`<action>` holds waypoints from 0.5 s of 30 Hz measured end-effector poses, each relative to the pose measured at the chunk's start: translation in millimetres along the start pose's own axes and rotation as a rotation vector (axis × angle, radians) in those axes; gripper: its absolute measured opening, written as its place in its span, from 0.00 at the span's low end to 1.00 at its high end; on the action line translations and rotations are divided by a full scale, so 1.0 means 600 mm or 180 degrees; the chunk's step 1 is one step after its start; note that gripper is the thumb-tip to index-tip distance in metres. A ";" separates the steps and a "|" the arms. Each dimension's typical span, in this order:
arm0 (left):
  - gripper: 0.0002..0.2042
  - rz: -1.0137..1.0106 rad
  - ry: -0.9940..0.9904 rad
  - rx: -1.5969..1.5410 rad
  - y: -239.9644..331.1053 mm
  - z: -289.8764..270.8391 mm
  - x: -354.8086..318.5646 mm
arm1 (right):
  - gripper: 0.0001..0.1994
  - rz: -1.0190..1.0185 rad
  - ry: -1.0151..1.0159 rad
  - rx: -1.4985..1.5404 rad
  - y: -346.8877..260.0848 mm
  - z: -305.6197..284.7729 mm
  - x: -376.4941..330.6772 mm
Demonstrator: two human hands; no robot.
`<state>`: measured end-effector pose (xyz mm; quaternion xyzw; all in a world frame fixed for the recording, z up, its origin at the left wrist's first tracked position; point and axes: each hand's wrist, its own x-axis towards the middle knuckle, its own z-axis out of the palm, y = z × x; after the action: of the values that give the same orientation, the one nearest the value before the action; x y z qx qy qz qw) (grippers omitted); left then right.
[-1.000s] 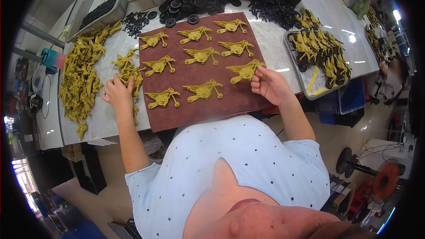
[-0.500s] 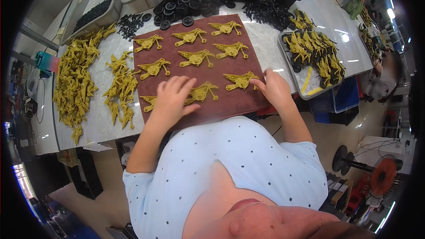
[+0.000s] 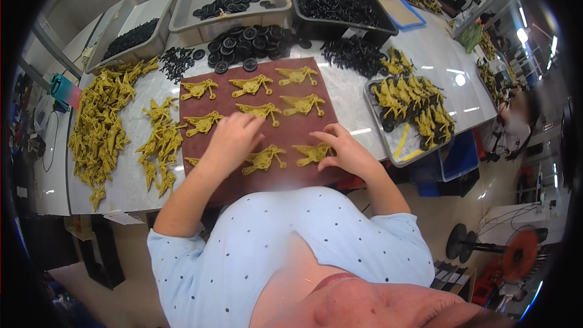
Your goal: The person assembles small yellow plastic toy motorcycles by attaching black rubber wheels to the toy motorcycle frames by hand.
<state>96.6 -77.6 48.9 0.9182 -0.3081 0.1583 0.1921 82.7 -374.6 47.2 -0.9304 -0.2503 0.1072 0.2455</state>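
On the maroon mat (image 3: 294, 130), the lower-right yellow part (image 3: 311, 154) points left, long axis left-right, beside the loosely spread right hand (image 3: 347, 152); the left hand (image 3: 232, 141), grip unclear, has moved nearer the centre yellow part (image 3: 257, 111).

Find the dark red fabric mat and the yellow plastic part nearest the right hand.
Dark red fabric mat (image 3: 288, 130), head view: bare central patch.
Yellow plastic part (image 3: 310, 153), head view: its body.

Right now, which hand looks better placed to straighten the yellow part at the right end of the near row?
Probably the right hand: it is at that yellow part, while the left hand is over the left half of the maroon mat.
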 end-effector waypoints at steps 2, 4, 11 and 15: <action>0.17 -0.0108 0.0073 0.0028 -0.039 0.011 0.035 | 0.32 0.0072 0.0258 0.1000 -0.005 -0.019 0.018; 0.15 -0.0023 0.0287 0.0294 -0.082 0.036 0.067 | 0.26 -0.0485 0.0681 0.0212 0.011 -0.035 0.060; 0.20 -0.0402 -0.0306 0.0646 -0.132 0.088 0.109 | 0.17 -0.0542 0.1092 0.0080 0.074 -0.054 0.228; 0.15 -0.0405 -0.0209 0.0673 -0.131 0.078 0.107 | 0.19 -0.0757 0.1188 -0.0406 0.102 -0.025 0.280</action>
<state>202.8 -73.3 14.0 0.9557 -0.2369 0.1473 0.0936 255.6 -339.8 16.0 -0.9117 -0.3148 -0.1125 0.2390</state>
